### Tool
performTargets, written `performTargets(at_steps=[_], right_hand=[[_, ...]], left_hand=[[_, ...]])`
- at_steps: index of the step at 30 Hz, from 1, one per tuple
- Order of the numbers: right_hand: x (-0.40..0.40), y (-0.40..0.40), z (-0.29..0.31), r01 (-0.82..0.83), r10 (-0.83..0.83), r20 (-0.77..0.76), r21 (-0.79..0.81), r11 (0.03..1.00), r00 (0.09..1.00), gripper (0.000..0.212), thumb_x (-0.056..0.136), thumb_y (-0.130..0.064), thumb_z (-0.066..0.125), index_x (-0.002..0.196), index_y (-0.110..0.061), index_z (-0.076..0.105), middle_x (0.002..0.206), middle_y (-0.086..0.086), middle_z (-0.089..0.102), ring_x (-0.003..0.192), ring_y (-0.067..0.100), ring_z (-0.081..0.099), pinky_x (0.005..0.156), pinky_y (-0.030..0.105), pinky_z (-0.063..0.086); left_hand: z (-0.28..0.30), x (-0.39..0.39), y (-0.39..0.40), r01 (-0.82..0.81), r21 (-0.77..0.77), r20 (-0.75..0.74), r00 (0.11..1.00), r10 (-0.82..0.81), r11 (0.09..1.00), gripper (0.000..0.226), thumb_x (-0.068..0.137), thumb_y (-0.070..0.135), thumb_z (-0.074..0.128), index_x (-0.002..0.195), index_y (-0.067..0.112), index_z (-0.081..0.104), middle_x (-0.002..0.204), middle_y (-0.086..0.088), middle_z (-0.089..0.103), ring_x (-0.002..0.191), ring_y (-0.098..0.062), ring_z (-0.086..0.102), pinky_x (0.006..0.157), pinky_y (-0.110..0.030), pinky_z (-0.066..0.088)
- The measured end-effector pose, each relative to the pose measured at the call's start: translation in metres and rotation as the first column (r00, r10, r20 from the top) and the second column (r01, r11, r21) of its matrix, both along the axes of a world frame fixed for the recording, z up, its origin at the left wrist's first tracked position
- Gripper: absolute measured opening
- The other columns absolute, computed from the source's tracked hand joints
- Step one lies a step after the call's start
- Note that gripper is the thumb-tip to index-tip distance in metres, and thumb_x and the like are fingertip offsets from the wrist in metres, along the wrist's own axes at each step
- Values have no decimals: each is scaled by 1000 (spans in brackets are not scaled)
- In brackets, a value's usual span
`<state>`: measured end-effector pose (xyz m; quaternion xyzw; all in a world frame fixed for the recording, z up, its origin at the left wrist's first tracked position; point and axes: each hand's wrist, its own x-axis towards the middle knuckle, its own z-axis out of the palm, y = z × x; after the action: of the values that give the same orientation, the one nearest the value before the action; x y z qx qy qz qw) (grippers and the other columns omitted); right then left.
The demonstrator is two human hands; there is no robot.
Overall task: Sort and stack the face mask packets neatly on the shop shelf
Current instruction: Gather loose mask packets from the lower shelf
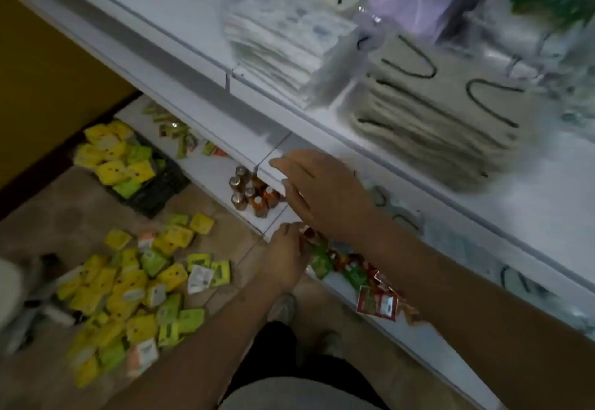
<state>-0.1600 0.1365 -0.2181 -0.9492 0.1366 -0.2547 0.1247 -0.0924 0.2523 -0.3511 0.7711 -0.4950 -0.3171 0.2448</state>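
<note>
The face mask packets sit in two blurred stacks on the upper shelf, a whitish stack and, right of it, a grey stack with black ear loops, both farther off and higher than the hands. The right hand hovers with fingers straight and spread at the front edge of the shelf below, holding nothing. The left hand, nearer and lower, reaches among red and green sachets on the bottom shelf; whether it pinches one cannot be told.
</note>
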Motion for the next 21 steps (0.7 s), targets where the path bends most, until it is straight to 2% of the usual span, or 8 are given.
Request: performTargets(at_steps=[2,4,8,11,14,17,19,21], right_hand=[[-12,-5,-59,42,-34,-93,80,996,995,31,96,-13,50,123,-2,62,115,13,63,100,28,61,77,42,55],[-25,-24,-115,252,-215,-201,182,950,956,35,96,-18,51,127,-3,58,122,15,59,107,31,59,81,45,55],[-33,-79,-203,622,-505,-428,195,759,750,68,90,-41,64,140,-1,43,139,20,45,124,37,46,100,46,46],[-28,-100,-244,573,-445,-505,126,809,739,84,85,-56,65,146,-5,38,149,16,39,135,35,37,107,46,40],[-26,-100,-265,530,-471,-415,34,847,779,59,93,-49,59,134,-6,55,139,10,54,127,31,47,101,36,42],[-32,-81,-271,543,-536,-216,-31,839,816,23,97,-32,56,97,-12,69,100,3,68,97,25,60,73,27,38],[-35,-62,-269,573,-567,-104,41,819,817,19,98,-26,55,96,-16,71,92,1,70,87,20,63,67,20,32],[-38,-43,-263,531,-532,-11,98,842,847,19,97,-21,56,105,-14,72,98,1,73,86,18,67,69,19,40]], left_hand=[[-30,3,2,-70,67,-11,997,71,995,45,93,16,51,137,5,51,123,-20,55,113,-37,53,85,-37,44],[-58,4,-6,-139,73,-8,990,140,988,45,93,11,55,137,8,51,128,-18,54,118,-34,52,92,-39,46],[-97,7,-43,-268,-107,-60,963,263,957,43,90,1,53,132,12,57,127,-9,57,111,-23,58,91,-35,51],[-107,17,-75,-348,-213,-196,931,309,913,39,89,1,48,125,12,59,120,-8,58,106,-21,59,92,-37,52],[-121,30,-92,-441,-188,-346,866,361,878,33,87,12,46,116,14,62,108,-11,64,96,-29,64,88,-48,56],[-117,34,-103,-573,-38,-559,691,458,818,18,92,12,48,97,14,65,89,-13,68,89,-36,67,86,-52,57],[-106,33,-112,-620,165,-706,468,531,767,18,99,17,49,88,10,61,85,-15,69,84,-33,69,83,-44,59],[-95,33,-118,-553,340,-754,323,572,761,32,101,36,53,97,6,62,91,-18,74,81,-29,74,78,-38,62]])
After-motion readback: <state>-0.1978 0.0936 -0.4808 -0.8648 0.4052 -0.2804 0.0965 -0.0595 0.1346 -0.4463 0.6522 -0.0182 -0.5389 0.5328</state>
